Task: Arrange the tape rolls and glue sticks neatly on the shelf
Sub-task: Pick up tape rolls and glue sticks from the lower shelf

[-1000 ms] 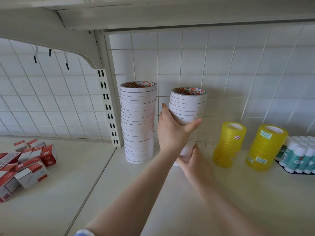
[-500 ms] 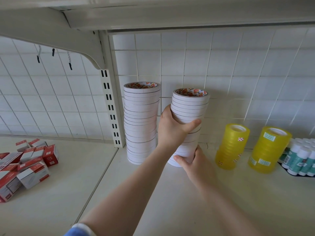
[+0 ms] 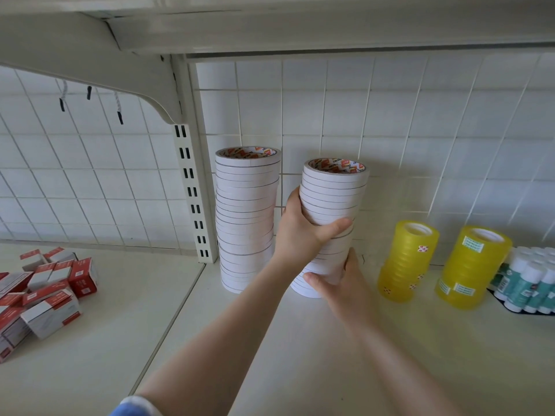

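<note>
Carefully, we steady the white tape stack [image 3: 332,202] on the shelf [image 3: 390,340]: left hand [image 3: 303,229] wraps its middle, right hand [image 3: 342,283] cups the base, which seems tilted. We square it beside the neighbouring stack [image 3: 246,217] before letting go.

Between the stack of white tape I hold [image 3: 332,202] and the taller white stack [image 3: 247,217] on its left runs only a narrow gap, and my left hand [image 3: 303,228] fills most of it. The wire grid back panel [image 3: 390,115] closes off the far side. To the right, past my right hand [image 3: 345,283], a slim space opens before the first yellow tape stack [image 3: 404,262]; another yellow stack [image 3: 473,268] and the glue sticks [image 3: 531,280] crowd the far right. The near shelf surface [image 3: 315,355] lies open. The upper shelf [image 3: 270,22] hangs overhead.
</note>
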Motion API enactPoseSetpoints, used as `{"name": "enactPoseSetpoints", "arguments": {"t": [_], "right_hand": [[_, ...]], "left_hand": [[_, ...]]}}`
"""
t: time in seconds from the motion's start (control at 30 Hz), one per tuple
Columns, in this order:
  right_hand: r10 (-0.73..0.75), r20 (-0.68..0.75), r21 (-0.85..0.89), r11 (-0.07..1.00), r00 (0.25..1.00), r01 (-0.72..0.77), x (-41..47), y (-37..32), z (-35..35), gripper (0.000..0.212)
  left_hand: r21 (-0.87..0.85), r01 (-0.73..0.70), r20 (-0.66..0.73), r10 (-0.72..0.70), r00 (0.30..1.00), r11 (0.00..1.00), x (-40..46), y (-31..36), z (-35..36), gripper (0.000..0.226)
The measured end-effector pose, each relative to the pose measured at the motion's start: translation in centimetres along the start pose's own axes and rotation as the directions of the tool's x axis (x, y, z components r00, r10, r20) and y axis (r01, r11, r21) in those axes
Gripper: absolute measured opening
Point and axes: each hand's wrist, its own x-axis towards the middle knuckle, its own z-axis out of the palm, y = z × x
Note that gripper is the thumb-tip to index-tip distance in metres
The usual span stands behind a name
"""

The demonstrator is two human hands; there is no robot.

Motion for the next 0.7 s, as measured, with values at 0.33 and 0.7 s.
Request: {"name": "enactPoseSetpoints", "arguments": {"t": [0.33, 0.7], "right_hand": [[-0.012, 0.011, 0.061, 0.998, 1.000, 0.011, 0.0, -0.3, -0.4, 0.071], [0.017, 0.020, -0.003, 1.000, 1.000, -0.017, -0.2, 0.0, -0.3, 0.076]], "left_hand": [[0.093, -0.012, 0.002, 0.012, 1.000, 0.996, -0.9, -0.6, 0.4, 0.131], [0.199, 0.031, -0.096, -0.013, 0.995, 0.979, -1.8, -0.4, 1.2, 0.113]]}}
